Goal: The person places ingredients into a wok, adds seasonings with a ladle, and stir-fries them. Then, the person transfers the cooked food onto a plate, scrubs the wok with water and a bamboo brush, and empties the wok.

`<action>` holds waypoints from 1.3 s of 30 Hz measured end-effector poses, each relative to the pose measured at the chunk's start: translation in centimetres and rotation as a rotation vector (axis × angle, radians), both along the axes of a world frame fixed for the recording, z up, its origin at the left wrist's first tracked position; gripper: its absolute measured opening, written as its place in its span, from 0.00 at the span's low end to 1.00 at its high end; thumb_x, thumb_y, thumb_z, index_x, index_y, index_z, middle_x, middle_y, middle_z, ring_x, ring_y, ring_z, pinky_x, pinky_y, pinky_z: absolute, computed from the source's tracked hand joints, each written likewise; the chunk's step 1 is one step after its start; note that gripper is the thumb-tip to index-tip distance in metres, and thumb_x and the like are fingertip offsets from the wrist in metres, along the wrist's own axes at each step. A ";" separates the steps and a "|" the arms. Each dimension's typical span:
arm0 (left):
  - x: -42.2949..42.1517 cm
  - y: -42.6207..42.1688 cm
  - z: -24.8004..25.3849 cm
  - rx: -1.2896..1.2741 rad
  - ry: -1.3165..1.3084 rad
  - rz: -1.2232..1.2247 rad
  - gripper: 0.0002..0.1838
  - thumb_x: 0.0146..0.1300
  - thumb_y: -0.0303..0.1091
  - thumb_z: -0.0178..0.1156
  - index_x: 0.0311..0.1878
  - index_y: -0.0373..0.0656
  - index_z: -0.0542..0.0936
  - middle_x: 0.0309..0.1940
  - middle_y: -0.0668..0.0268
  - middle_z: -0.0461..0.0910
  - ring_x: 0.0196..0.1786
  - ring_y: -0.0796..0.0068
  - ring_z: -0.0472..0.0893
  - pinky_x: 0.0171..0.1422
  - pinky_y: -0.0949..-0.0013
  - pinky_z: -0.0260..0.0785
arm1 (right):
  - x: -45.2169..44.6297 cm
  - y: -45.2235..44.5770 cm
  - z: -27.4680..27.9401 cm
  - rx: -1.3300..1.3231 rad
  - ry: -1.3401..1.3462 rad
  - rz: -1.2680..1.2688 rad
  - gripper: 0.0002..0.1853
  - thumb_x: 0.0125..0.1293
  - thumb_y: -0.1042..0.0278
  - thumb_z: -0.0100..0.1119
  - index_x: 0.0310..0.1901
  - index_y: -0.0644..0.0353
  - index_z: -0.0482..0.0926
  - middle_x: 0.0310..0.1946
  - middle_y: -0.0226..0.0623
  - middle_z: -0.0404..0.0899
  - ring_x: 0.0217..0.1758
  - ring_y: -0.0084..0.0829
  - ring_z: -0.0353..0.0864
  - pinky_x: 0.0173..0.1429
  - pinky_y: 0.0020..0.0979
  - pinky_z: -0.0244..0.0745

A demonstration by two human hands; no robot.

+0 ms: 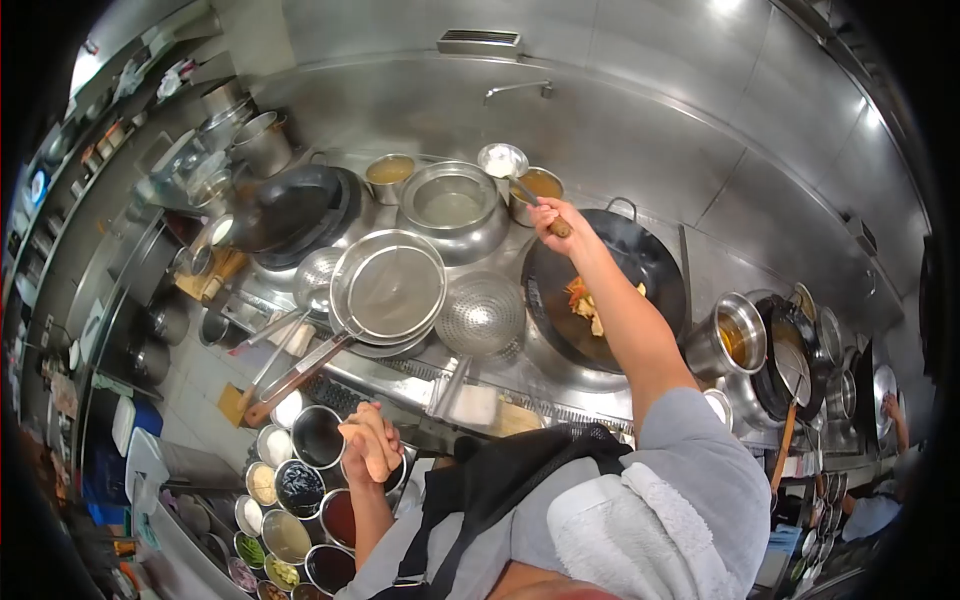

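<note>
My right hand (562, 227) is wrapped round the wooden handle of a metal ladle (522, 189). The ladle's bowl (503, 160) is over the back of the stove, beside a pot of orange-brown liquid (540, 184). Below my right forearm, a black wok (650, 250) holds pieces of food (583, 303), partly hidden by the arm. My left hand (371, 443) has its fingers curled together above the seasoning containers; whatever it holds, if anything, is hidden.
Strainers (388, 287) and a perforated skimmer (480, 315) lie left of the wok. Several sauce and ingredient containers (290, 537) stand at lower left. A pot of oil (728, 340) sits at right. Part of another person (872, 515) shows at far right.
</note>
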State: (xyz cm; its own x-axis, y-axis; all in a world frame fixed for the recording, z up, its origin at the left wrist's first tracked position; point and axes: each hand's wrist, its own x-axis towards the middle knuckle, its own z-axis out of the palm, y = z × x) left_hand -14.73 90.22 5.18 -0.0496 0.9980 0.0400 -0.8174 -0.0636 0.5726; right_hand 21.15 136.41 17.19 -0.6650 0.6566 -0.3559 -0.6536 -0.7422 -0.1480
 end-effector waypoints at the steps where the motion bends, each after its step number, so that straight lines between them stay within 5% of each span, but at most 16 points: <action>1: 0.6 0.5 0.3 0.013 0.027 -0.018 0.48 0.58 0.59 0.74 0.74 0.42 0.65 0.40 0.59 0.75 0.37 0.64 0.79 0.39 0.59 0.77 | 2.0 -2.0 0.6 0.019 0.024 0.012 0.12 0.78 0.68 0.54 0.51 0.68 0.67 0.24 0.28 0.69 0.18 0.19 0.69 0.20 0.19 0.72; 3: 1.8 1.5 0.2 -0.005 0.036 -0.054 0.47 0.58 0.60 0.74 0.72 0.43 0.66 0.40 0.60 0.75 0.37 0.65 0.78 0.40 0.59 0.76 | 6.4 -5.7 1.3 0.059 0.061 0.068 0.16 0.79 0.67 0.53 0.59 0.70 0.67 0.26 0.28 0.68 0.20 0.17 0.69 0.21 0.18 0.71; 4: 2.4 2.1 0.1 -0.010 0.033 -0.083 0.47 0.58 0.60 0.74 0.72 0.43 0.67 0.40 0.60 0.75 0.37 0.65 0.78 0.40 0.59 0.76 | 8.3 -8.4 2.3 0.029 0.084 0.091 0.12 0.78 0.67 0.55 0.53 0.64 0.67 0.24 0.27 0.68 0.19 0.18 0.69 0.20 0.20 0.69; 8: 5.9 4.9 0.3 -0.011 0.045 -0.200 0.49 0.57 0.62 0.73 0.72 0.41 0.66 0.40 0.61 0.75 0.37 0.66 0.78 0.40 0.60 0.76 | 15.9 -18.0 3.4 0.042 -0.059 0.054 0.15 0.81 0.61 0.53 0.59 0.62 0.70 0.23 0.24 0.66 0.18 0.14 0.67 0.18 0.18 0.67; 13: 11.0 8.2 1.6 -0.005 0.060 -0.394 0.49 0.56 0.60 0.73 0.73 0.40 0.65 0.40 0.61 0.74 0.37 0.66 0.77 0.40 0.61 0.75 | 21.8 -27.4 0.3 -0.005 -0.360 -0.098 0.10 0.81 0.57 0.53 0.42 0.50 0.67 0.24 0.25 0.71 0.17 0.13 0.67 0.16 0.17 0.66; 17: 14.4 10.0 1.5 -0.043 0.045 -0.552 0.48 0.56 0.57 0.74 0.72 0.40 0.65 0.40 0.60 0.74 0.36 0.66 0.77 0.40 0.61 0.76 | 22.5 -33.8 -2.9 -0.052 -0.497 -0.210 0.08 0.81 0.58 0.54 0.45 0.47 0.67 0.23 0.24 0.69 0.16 0.13 0.64 0.14 0.17 0.61; 19: 16.2 10.6 1.9 -0.061 0.008 -0.607 0.47 0.55 0.55 0.75 0.69 0.33 0.68 0.38 0.55 0.78 0.35 0.63 0.81 0.38 0.61 0.78 | 25.4 -35.5 -5.4 -0.118 -0.206 -0.180 0.07 0.80 0.59 0.56 0.48 0.42 0.67 0.23 0.24 0.69 0.16 0.14 0.64 0.15 0.19 0.59; 23: 18.4 11.8 2.8 -0.059 0.018 -0.699 0.46 0.55 0.52 0.75 0.68 0.32 0.67 0.37 0.54 0.78 0.34 0.63 0.81 0.39 0.62 0.78 | 20.3 -39.1 -6.9 -0.118 -0.474 -0.434 0.13 0.79 0.62 0.56 0.60 0.39 0.67 0.24 0.24 0.69 0.16 0.16 0.62 0.16 0.22 0.56; 26: 19.7 12.6 3.8 -0.053 0.015 -0.751 0.46 0.55 0.52 0.75 0.68 0.32 0.68 0.37 0.54 0.78 0.33 0.63 0.81 0.39 0.62 0.78 | 24.0 -40.0 -7.3 0.039 -0.474 -0.324 0.13 0.79 0.61 0.57 0.60 0.37 0.69 0.25 0.22 0.69 0.16 0.15 0.63 0.16 0.19 0.54; 31: 20.5 13.5 4.0 -0.058 0.036 -0.847 0.47 0.55 0.51 0.76 0.70 0.32 0.66 0.39 0.52 0.79 0.36 0.61 0.82 0.42 0.61 0.80 | 21.8 -40.3 -6.8 0.064 -0.747 -0.409 0.35 0.78 0.65 0.56 0.82 0.40 0.55 0.25 0.26 0.68 0.17 0.20 0.63 0.19 0.25 0.60; 35: 21.0 13.2 4.6 -0.085 0.053 -0.877 0.47 0.53 0.52 0.77 0.68 0.34 0.68 0.37 0.55 0.78 0.34 0.62 0.80 0.40 0.61 0.77 | 23.6 -41.1 -9.4 0.336 -1.153 -0.322 0.40 0.76 0.67 0.57 0.84 0.46 0.50 0.24 0.25 0.69 0.17 0.19 0.66 0.20 0.26 0.63; 39: 21.0 12.6 4.7 -0.124 0.097 -0.848 0.46 0.50 0.54 0.79 0.66 0.36 0.70 0.35 0.57 0.77 0.32 0.64 0.78 0.36 0.62 0.75 | 23.3 -41.3 -9.9 0.359 -1.205 -0.366 0.40 0.76 0.72 0.56 0.84 0.50 0.49 0.24 0.23 0.65 0.18 0.17 0.63 0.20 0.24 0.61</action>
State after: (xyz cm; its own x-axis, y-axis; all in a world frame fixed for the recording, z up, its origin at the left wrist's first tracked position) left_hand 6.29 102.79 9.84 0.7126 0.6936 -0.1059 -0.5073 0.6136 0.6051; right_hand 44.41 95.11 7.34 0.1816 0.9124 -0.3668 -0.1267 -0.3482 -0.9288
